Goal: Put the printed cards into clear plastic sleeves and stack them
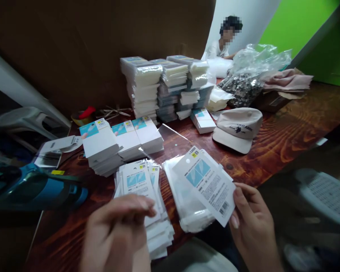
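My right hand pinches the lower right corner of a white printed card with a blue panel and a barcode, held tilted above a heap of clear plastic sleeves. My left hand hovers low over a fanned pile of the same cards, its fingers curled together and motion-blurred; whether anything is in them does not show.
Three stacks of white cards lie behind the piles, with tall wrapped stacks farther back. A beige cap rests on the wooden table. A blue device sits at the left. Another person sits at the far end.
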Demonstrator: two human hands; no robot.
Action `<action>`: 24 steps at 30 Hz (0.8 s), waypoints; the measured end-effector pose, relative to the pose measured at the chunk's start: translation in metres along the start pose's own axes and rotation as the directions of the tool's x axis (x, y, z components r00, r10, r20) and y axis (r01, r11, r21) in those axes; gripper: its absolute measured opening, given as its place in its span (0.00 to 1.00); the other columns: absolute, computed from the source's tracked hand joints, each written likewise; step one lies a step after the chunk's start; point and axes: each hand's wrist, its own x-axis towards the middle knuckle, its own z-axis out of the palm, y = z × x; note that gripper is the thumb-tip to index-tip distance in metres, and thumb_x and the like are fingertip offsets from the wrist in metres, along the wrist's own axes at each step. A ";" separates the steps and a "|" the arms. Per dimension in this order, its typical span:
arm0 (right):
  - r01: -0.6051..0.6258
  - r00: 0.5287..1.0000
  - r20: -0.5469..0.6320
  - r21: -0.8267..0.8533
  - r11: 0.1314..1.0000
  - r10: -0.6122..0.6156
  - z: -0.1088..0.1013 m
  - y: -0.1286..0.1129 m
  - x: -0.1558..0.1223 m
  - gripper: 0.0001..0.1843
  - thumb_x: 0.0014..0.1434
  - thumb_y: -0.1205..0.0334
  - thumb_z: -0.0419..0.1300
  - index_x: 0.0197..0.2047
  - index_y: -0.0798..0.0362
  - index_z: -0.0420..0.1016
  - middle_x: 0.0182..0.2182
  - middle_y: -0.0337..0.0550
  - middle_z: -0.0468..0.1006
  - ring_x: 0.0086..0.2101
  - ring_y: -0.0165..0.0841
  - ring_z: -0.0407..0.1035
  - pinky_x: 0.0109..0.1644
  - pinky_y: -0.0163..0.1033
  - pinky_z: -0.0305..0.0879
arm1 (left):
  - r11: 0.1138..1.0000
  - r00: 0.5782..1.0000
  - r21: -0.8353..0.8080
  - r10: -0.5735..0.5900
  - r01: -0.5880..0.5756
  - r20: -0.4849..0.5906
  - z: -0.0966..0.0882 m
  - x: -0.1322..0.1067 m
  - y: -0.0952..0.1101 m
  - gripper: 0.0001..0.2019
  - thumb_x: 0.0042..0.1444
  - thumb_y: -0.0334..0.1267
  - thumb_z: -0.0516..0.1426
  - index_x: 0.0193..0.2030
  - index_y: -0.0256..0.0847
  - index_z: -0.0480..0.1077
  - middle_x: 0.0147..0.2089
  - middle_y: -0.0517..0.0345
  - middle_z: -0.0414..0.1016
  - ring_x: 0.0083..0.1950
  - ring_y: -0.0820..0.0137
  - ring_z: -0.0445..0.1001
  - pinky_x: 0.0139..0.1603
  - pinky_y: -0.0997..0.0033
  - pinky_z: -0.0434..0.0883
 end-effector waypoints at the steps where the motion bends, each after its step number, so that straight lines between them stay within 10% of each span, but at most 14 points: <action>1: -0.013 1.000 0.022 -0.004 1.000 0.013 0.001 0.000 -0.002 0.15 0.51 0.55 0.71 0.38 0.50 0.74 0.15 0.29 0.67 0.12 0.18 0.54 0.14 0.23 0.54 | 0.998 0.999 -0.034 -0.046 0.046 0.007 0.008 0.000 0.003 0.14 0.53 0.49 0.62 0.41 0.43 0.71 0.41 0.57 0.77 0.41 0.67 0.77 0.39 0.68 0.75; 5: -0.140 0.975 0.177 0.015 0.990 0.135 0.005 0.007 -0.012 0.13 0.53 0.55 0.69 0.39 0.48 0.74 0.18 0.31 0.70 0.11 0.19 0.57 0.14 0.24 0.55 | 0.940 0.957 -0.181 -0.279 0.288 0.073 0.034 0.003 0.004 0.19 0.51 0.46 0.64 0.48 0.45 0.70 0.40 0.56 0.80 0.39 0.69 0.79 0.36 0.76 0.75; 11: -0.284 0.878 0.402 -0.004 0.959 0.262 0.001 0.025 -0.018 0.10 0.56 0.53 0.66 0.34 0.50 0.76 0.18 0.36 0.74 0.20 0.27 0.69 0.28 0.30 0.67 | 0.956 0.977 -0.208 -0.213 0.208 -0.001 0.041 0.014 -0.002 0.12 0.53 0.42 0.63 0.44 0.44 0.73 0.39 0.57 0.82 0.38 0.72 0.81 0.39 0.78 0.76; 24: -0.229 0.877 0.359 -0.271 0.935 0.319 -0.014 0.017 -0.001 0.10 0.57 0.53 0.65 0.34 0.51 0.77 0.21 0.38 0.76 0.24 0.30 0.70 0.32 0.33 0.66 | 0.929 0.906 0.066 -0.370 0.365 0.204 0.031 -0.002 -0.013 0.17 0.54 0.46 0.62 0.47 0.40 0.71 0.40 0.52 0.82 0.43 0.64 0.80 0.40 0.72 0.76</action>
